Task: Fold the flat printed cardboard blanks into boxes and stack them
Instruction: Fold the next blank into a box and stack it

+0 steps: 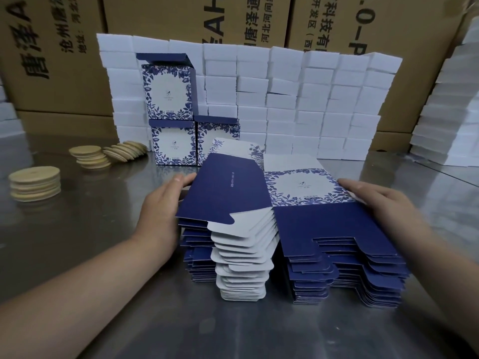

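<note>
A tall pile of flat cardboard blanks (293,268), navy blue with white tabs and a blue floral print, stands on the steel table in front of me. The top blank (259,193) lies slightly lifted on the pile. My left hand (160,211) grips its left edge, thumb on top. My right hand (381,203) rests on its right edge, fingers flat on the card. Behind the pile stand three folded boxes: two stacked (168,92) (174,142) and one beside them (217,136), partly hidden by the blank.
A wall of white foam blocks (298,99) runs across the back of the table, with more at the right (445,104). Several stacks of round wooden lids (35,183) (90,156) sit at the left. Big brown cartons (51,60) stand behind everything.
</note>
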